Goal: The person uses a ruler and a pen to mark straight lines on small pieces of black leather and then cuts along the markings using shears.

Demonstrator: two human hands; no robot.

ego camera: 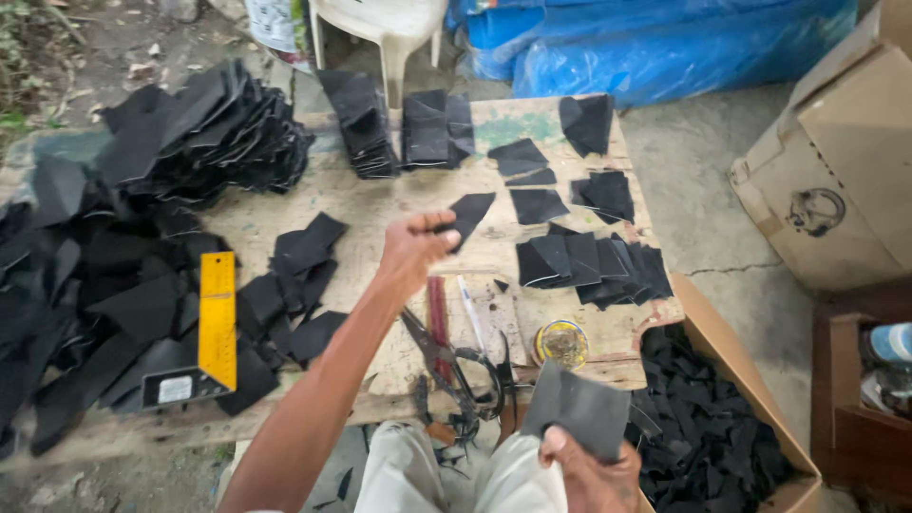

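Note:
My left hand is raised over the wooden board and pinches a small black cut piece by its corner. Low at the front, my right hand holds a larger black sheet piece near my lap. Just beyond it, scissors lie on the board's front edge beside a pen and a reddish stick. To the right of my left hand, a fanned row of black cut pieces lies on the board.
Heaps of black scraps cover the left, with a yellow set square on them. Stacks of black pieces stand at the back. A small round tin sits near the scissors. A cardboard box of offcuts is at right.

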